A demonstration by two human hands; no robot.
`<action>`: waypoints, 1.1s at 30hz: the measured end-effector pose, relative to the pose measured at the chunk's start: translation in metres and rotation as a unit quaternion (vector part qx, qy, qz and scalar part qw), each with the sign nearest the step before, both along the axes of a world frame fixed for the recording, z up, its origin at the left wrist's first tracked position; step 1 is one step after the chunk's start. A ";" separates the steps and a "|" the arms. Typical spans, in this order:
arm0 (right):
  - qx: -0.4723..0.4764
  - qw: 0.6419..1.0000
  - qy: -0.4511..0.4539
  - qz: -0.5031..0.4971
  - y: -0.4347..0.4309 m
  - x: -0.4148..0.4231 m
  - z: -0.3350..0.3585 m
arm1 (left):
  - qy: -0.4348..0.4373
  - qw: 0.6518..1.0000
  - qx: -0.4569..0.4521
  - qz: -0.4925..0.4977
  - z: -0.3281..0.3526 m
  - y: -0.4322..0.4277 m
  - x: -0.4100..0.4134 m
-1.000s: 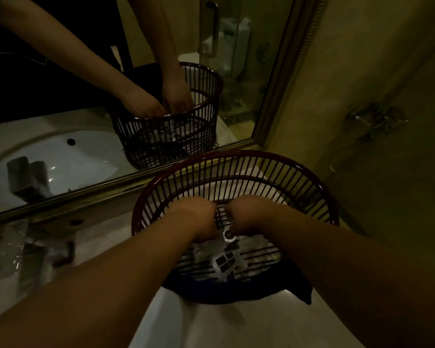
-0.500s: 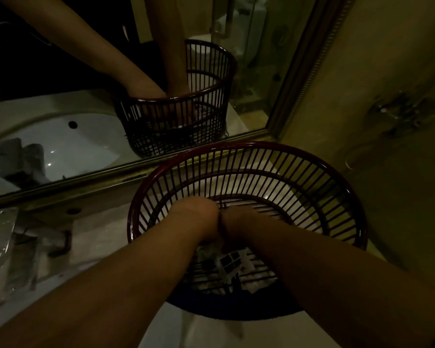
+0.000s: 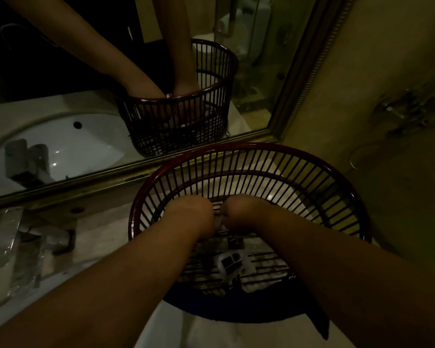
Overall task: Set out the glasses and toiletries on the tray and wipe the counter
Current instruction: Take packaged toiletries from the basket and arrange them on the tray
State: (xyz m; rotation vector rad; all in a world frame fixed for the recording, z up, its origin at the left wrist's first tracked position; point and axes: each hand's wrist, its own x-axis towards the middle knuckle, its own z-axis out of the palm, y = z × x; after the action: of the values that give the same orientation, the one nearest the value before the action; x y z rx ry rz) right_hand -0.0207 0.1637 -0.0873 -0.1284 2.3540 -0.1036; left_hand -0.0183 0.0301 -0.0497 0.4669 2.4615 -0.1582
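Note:
A dark red slatted basket (image 3: 249, 156) stands on the pale counter by the mirror. Both my hands reach down inside it. My left hand (image 3: 194, 214) and my right hand (image 3: 244, 212) are side by side, knuckles up, fingers curled down around a small clear-wrapped item (image 3: 218, 221) between them. Their fingertips are hidden. A white packet with dark squares (image 3: 232, 266) lies on the basket floor nearer me. A dark blue cloth (image 3: 236, 312) lies under the basket's near side.
The chrome faucet (image 3: 48, 234) and a clear plastic wrapper (image 3: 3, 237) are at the left on the counter (image 3: 106, 222). The mirror (image 3: 60, 96) runs along the back and reflects the sink basin. A wall with a metal fitting (image 3: 407, 114) stands at the right.
My hands have gone deeper into the basket and stay pressed together. The view has shifted, so the basket sits lower and more to the right.

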 end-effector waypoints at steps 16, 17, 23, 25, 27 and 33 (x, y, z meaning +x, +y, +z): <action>-0.293 0.900 0.145 -0.287 0.019 0.010 0.062 | 0.005 0.975 0.215 0.058 0.023 -0.002 0.006; -0.336 0.874 0.123 -0.328 0.018 0.011 0.064 | 0.000 0.970 0.236 0.060 0.025 -0.002 0.006; -0.406 0.830 0.080 -0.373 0.016 0.014 0.056 | -0.027 0.944 0.306 0.120 0.024 -0.004 0.007; -0.399 0.835 0.075 -0.371 0.017 0.015 0.052 | -0.030 0.947 0.289 0.138 0.020 -0.005 0.006; -0.383 0.847 0.071 -0.361 0.018 0.016 0.050 | -0.034 0.955 0.259 0.141 0.018 -0.006 0.004; -0.215 0.946 -0.058 -0.235 0.019 0.013 0.039 | -0.043 0.974 0.169 0.142 0.007 -0.010 -0.001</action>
State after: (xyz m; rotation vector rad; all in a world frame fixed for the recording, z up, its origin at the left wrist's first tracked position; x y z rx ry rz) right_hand -0.0080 0.1832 -0.0480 0.2271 2.1660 -0.8354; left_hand -0.0191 0.0201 -0.0426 0.2502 2.4439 0.3961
